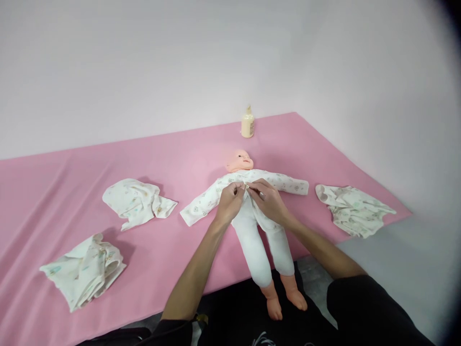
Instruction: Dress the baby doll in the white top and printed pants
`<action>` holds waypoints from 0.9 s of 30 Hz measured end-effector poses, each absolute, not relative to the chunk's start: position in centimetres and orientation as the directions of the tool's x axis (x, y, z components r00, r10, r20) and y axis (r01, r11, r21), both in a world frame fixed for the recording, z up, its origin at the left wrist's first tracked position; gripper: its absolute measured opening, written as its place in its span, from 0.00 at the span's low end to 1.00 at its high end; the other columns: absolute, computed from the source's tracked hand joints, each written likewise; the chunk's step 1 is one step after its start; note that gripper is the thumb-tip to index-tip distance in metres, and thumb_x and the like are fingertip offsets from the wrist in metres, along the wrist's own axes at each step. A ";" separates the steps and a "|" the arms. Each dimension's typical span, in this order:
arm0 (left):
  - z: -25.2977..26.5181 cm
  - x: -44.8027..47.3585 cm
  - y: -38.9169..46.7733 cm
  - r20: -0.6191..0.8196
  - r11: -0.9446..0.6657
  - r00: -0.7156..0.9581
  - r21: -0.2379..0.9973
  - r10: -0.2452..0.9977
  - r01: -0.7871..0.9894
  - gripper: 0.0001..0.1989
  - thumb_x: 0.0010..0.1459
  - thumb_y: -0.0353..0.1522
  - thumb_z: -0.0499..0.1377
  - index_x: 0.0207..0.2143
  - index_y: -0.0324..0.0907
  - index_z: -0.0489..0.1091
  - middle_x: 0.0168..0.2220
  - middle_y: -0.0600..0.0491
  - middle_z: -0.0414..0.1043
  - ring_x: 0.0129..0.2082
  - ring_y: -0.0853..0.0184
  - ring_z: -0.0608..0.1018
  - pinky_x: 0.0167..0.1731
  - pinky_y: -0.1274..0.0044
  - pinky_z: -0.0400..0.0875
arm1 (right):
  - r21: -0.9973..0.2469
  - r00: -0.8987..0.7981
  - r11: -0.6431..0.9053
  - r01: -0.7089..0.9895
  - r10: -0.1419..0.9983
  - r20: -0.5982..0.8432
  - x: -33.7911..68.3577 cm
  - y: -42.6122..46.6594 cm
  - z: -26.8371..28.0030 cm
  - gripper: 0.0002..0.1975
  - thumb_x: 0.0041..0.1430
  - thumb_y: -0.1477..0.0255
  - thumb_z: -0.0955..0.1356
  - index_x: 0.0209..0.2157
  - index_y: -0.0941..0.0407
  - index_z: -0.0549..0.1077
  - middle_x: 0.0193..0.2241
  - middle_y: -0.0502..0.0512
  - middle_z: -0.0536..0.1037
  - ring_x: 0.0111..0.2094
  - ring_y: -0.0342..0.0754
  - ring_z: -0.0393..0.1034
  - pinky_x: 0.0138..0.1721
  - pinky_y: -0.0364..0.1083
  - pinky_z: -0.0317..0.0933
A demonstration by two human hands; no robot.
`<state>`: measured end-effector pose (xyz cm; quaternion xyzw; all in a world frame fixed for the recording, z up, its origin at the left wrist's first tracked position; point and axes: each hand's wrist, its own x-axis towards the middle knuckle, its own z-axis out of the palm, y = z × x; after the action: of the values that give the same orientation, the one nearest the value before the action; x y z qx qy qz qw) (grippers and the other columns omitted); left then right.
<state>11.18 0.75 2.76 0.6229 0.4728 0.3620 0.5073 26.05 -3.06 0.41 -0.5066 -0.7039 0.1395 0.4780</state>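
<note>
A baby doll (240, 161) lies on its back, head away from me, with its bare feet past the table's near edge. It wears a white printed long-sleeved top (205, 198) and white leggings (254, 245). Over the doll's chest, my left hand (231, 198) pinches the front of the top. Close beside it, my right hand (266, 198) also has its fingers closed on the top's front edge. A small pale spot shows between my fingertips; whether it is a fastener or a tie I cannot make out.
A pink-covered table (151, 259) stands against pale walls. Behind the doll is a cream pump bottle (247, 126). To the left lie a crumpled printed garment (135, 202) and a folded printed cloth (86, 271). Another printed garment (355, 209) lies by the right edge.
</note>
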 end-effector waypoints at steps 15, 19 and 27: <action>2.4 11.6 0.5 -0.022 -0.007 0.233 0.992 0.972 0.122 0.13 0.60 0.38 0.58 0.37 0.37 0.74 0.34 0.52 0.73 0.33 0.69 0.71 0.35 0.78 0.65 | -0.174 -0.166 0.292 0.940 0.840 0.516 24.9 -5.5 0.6 0.21 0.69 0.78 0.57 0.60 0.63 0.66 0.48 0.66 0.72 0.47 0.56 0.63 0.48 0.55 0.63; 2.2 10.0 -0.4 0.031 -0.113 0.281 0.953 0.959 0.281 0.14 0.62 0.39 0.56 0.38 0.40 0.76 0.36 0.51 0.74 0.35 0.67 0.73 0.37 0.76 0.66 | -0.274 -0.124 0.277 0.921 0.875 0.468 25.6 -6.3 0.8 0.19 0.70 0.71 0.59 0.59 0.59 0.67 0.48 0.64 0.72 0.47 0.56 0.64 0.48 0.55 0.63; 1.7 7.3 -4.9 0.158 -0.352 0.321 0.565 0.934 0.746 0.16 0.67 0.35 0.52 0.54 0.41 0.68 0.45 0.47 0.72 0.43 0.61 0.75 0.40 0.72 0.68 | -0.324 -0.059 0.201 0.925 0.915 0.398 25.0 -8.8 1.1 0.13 0.67 0.64 0.64 0.49 0.56 0.70 0.40 0.59 0.73 0.42 0.55 0.67 0.42 0.53 0.65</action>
<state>7.29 -4.93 1.68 0.7879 0.5332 0.2350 0.1993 25.03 -8.83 1.05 -0.6321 -0.7277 -0.0088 0.2661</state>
